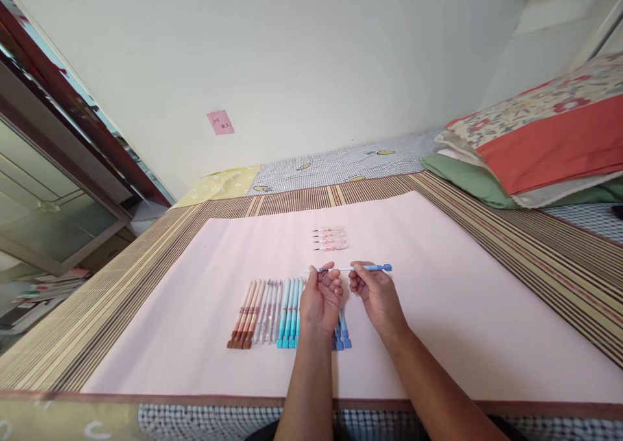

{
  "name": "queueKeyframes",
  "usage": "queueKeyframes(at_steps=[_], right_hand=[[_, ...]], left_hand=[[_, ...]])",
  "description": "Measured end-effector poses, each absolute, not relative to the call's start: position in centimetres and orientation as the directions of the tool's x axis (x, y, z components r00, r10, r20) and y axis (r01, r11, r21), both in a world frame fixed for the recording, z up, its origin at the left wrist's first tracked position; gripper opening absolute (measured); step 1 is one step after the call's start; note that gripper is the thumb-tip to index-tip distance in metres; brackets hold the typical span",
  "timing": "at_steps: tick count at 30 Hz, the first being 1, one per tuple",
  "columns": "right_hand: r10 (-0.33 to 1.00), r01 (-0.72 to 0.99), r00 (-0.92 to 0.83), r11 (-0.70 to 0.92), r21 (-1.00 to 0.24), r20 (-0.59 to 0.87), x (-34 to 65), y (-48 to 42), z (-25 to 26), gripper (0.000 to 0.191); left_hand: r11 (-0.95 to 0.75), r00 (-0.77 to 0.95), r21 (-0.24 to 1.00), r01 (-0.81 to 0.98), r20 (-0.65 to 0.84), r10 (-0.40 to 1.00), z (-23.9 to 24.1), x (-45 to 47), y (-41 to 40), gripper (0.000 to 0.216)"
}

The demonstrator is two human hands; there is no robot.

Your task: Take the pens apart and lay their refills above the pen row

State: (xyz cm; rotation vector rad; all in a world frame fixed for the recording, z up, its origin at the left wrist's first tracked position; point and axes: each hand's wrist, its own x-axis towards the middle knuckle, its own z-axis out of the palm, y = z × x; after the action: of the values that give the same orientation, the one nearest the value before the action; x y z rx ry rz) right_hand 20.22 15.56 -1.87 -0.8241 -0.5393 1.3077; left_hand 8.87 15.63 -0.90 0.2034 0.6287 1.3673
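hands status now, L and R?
Left hand: closed, thumb and fingers pinching the pen near its narrow end.
Right hand: closed, holding the same pen nearer its blocky blue end.

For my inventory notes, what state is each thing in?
Left hand: closed on the held pen
Right hand: closed on the held pen
Held pen: roughly level
Brown-ended pens: lying side by side
Clear pens: lying side by side
Turquoise pens: lying side by side
Blue pens: lying, partly hidden
Dark-tipped pieces: lying in a row
Pink sheet: spread flat
Pink note: stuck up, tilted
Bedding: folded, piled
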Motion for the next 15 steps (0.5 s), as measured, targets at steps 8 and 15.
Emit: queueKeyframes(at_steps=[8, 15], right_hand=[[0.969, -0.739, 0.174, 0.012, -0.674, -0.174, 20.7, 15.8, -2.0, 0.031], [0.964, -0.834, 0.092, -0.063, -0.549, -0.249, 21.2, 16.1, -2.0, 0.023]], left_hand=[[0.166, 0.019, 0.442, -0.881, -0.318, 0.948, 0.0, 8.4, 15.5, 0.045], [0.169, 0.009, 0.42, -0.892, -0.357, 0.934, 0.9, 7.8, 15.5, 0.048]])
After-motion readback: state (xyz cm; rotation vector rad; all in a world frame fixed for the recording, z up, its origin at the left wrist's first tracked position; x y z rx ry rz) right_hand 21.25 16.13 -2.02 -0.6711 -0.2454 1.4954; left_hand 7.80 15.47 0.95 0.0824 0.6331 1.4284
